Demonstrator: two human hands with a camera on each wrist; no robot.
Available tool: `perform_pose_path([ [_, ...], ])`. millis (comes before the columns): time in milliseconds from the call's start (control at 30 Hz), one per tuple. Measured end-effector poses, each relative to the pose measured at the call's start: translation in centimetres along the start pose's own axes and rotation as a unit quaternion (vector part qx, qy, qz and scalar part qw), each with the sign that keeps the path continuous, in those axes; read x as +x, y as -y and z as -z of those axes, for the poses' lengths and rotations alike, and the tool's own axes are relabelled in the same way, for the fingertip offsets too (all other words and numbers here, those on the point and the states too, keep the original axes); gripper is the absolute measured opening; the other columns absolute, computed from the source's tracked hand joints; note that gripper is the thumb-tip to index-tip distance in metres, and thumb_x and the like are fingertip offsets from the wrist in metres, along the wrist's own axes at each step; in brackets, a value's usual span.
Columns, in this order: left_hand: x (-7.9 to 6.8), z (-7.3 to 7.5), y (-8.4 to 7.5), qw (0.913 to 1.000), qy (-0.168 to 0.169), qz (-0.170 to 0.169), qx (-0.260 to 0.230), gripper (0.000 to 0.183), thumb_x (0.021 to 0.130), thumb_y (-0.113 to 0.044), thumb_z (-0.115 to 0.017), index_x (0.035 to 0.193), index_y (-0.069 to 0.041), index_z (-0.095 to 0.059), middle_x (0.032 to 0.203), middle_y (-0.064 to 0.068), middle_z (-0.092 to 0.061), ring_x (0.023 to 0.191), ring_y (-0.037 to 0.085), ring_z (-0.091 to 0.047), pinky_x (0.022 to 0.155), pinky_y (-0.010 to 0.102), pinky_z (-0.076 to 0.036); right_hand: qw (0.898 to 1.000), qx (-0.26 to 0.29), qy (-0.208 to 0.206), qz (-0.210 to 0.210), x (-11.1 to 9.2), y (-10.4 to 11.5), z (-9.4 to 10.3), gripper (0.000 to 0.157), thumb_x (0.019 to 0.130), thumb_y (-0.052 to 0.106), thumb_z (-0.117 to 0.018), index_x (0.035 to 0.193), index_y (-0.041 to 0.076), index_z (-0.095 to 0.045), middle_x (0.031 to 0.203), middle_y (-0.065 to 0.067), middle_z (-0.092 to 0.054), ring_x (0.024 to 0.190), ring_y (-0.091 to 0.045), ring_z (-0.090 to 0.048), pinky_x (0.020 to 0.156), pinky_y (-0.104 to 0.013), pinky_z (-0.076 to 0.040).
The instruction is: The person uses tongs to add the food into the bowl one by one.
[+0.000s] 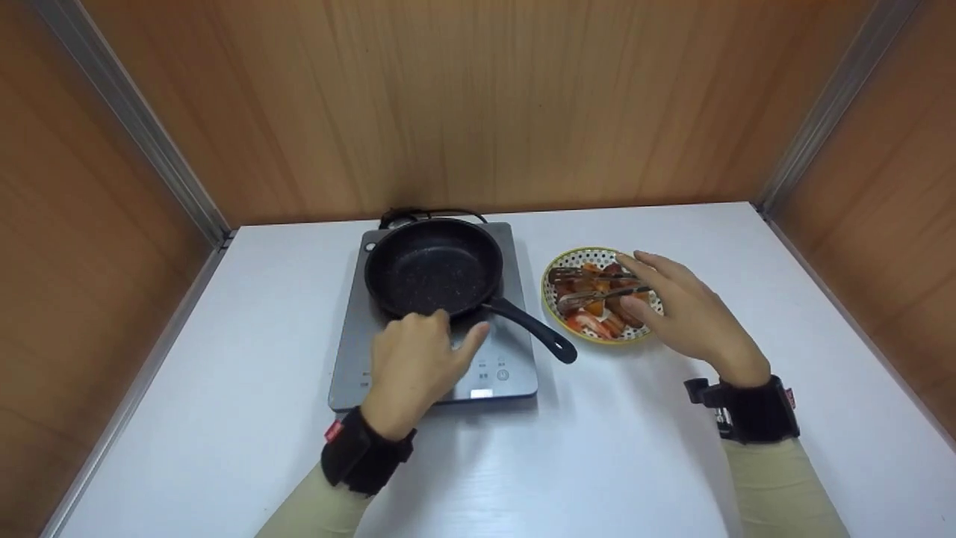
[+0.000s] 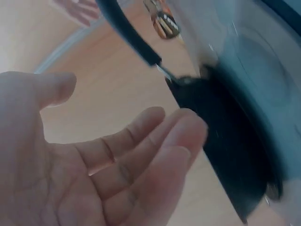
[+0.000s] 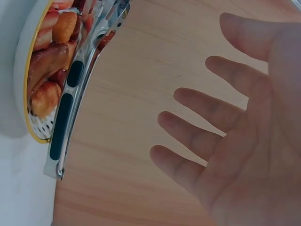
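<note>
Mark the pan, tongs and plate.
Pan (image 1: 435,280): head view, on its inside base.
Tongs (image 3: 75,74): right wrist view, on the shorter dark grip pad.
Plate (image 1: 586,258): head view, on its dotted far wall.

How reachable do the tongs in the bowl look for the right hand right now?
Probably yes: the right hand is open and close to the tongs, which lie on top of the food, and nothing visible stands between the two.

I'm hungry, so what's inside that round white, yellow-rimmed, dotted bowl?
Reddish, brown and orange food pieces with silver metal tongs lying over them. Whatever is beneath the food in the bowl is covered.
</note>
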State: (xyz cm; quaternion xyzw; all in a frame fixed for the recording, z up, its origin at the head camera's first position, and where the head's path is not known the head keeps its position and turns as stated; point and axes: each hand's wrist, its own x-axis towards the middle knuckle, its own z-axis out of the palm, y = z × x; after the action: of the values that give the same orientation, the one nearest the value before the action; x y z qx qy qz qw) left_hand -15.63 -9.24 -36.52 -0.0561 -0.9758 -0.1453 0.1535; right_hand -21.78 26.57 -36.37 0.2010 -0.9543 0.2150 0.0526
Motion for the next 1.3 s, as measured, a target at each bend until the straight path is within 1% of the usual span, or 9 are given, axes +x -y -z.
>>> perform_pose_path([
  [67,0.6,-0.7,-1.3,0.9998,0.014,0.007,0.013,0.071,0.096,-0.074,-0.06,0.059,-0.016,-0.047,0.057,0.002,-0.05,0.057,0.024,-0.059,0.049,0.04,-0.045,1.0,-0.003,-0.005,0.001,0.0,0.0,-0.1,0.059,0.11,0.031,-0.061,0.164,0.016,-0.041,0.167,-0.021,-0.036,0.153,-0.048,-0.034,0.115,-0.072,-0.033],
  [133,1.2,-1.3,-2.5,0.9991,0.033,0.013,0.025,0.074,0.096,-0.077,-0.056,0.055,-0.016,-0.046,0.058,0.002,-0.05,0.059,0.025,-0.06,0.051,0.041,-0.046,1.0,-0.005,-0.007,0.002,0.0,0.0,-0.2,0.058,0.11,0.029,-0.062,0.163,0.014,-0.043,0.166,-0.022,-0.037,0.151,-0.048,-0.035,0.114,-0.072,-0.033],
  [267,2.3,-2.3,-4.4,0.9963,0.072,0.024,0.039,0.078,0.097,-0.081,-0.048,0.056,-0.015,-0.06,0.06,0.001,-0.052,0.06,0.023,-0.059,0.051,0.037,-0.044,1.0,-0.002,-0.002,0.001,0.1,0.0,-0.5,0.058,0.108,0.026,-0.064,0.161,0.014,-0.045,0.166,-0.022,-0.038,0.151,-0.048,-0.036,0.114,-0.072,-0.034],
  [367,2.8,-3.0,-5.5,0.9944,0.089,0.036,0.043,0.081,0.097,-0.083,-0.044,0.058,-0.015,-0.064,0.058,-0.002,-0.048,0.058,0.019,-0.056,0.049,0.034,-0.039,1.0,-0.002,-0.003,0.002,0.2,0.1,-0.7,0.057,0.108,0.026,-0.065,0.16,0.015,-0.046,0.165,-0.021,-0.039,0.151,-0.048,-0.037,0.114,-0.072,-0.035],
  [467,3.3,-3.5,-6.2,0.9937,0.092,0.045,0.046,0.082,0.097,-0.085,-0.041,0.053,-0.016,-0.056,0.056,-0.004,-0.042,0.055,0.018,-0.053,0.047,0.033,-0.036,1.0,-0.006,-0.01,0.011,0.3,0.0,-0.9,0.056,0.107,0.024,-0.067,0.159,0.014,-0.049,0.164,-0.022,-0.04,0.149,-0.048,-0.039,0.113,-0.072,-0.036],
  [600,3.6,-4.1,-6.5,0.9934,0.088,0.049,0.055,0.082,0.095,-0.086,-0.042,0.049,-0.018,-0.046,0.055,-0.004,-0.042,0.054,0.018,-0.054,0.045,0.033,-0.036,0.999,-0.008,-0.02,0.027,0.3,0.0,-0.9,0.055,0.106,0.024,-0.068,0.157,0.013,-0.051,0.162,-0.022,-0.043,0.147,-0.048,-0.042,0.111,-0.072,-0.038],
  [800,3.9,-3.9,-6.5,0.9879,0.12,0.062,0.077,0.081,0.093,-0.087,-0.045,0.054,-0.016,-0.056,0.06,-0.001,-0.053,0.057,0.019,-0.057,0.046,0.033,-0.039,1.0,-0.004,-0.011,0.021,0.2,0.1,-0.9,0.055,0.107,0.026,-0.067,0.158,0.014,-0.05,0.163,-0.021,-0.043,0.147,-0.048,-0.041,0.111,-0.072,-0.037],
  [967,3.8,-3.6,-6.5,0.9865,0.129,0.059,0.081,0.082,0.094,-0.085,-0.046,0.059,-0.014,-0.063,0.063,0.001,-0.057,0.058,0.02,-0.059,0.047,0.034,-0.041,1.0,-0.005,-0.006,0.015,0.2,0.1,-1.0,0.055,0.107,0.025,-0.066,0.159,0.014,-0.05,0.164,-0.021,-0.041,0.148,-0.048,-0.041,0.112,-0.072,-0.037],
  [1300,3.2,-2.6,-5.9,0.9856,0.148,0.049,0.064,0.076,0.095,-0.08,-0.051,0.059,-0.013,-0.062,0.068,0.004,-0.062,0.064,0.022,-0.061,0.055,0.035,-0.045,1.0,-0.004,0.009,0.007,0.2,-0.1,-1.1,0.055,0.108,0.025,-0.064,0.16,0.016,-0.048,0.167,-0.02,-0.037,0.151,-0.048,-0.036,0.113,-0.071,-0.036],
])
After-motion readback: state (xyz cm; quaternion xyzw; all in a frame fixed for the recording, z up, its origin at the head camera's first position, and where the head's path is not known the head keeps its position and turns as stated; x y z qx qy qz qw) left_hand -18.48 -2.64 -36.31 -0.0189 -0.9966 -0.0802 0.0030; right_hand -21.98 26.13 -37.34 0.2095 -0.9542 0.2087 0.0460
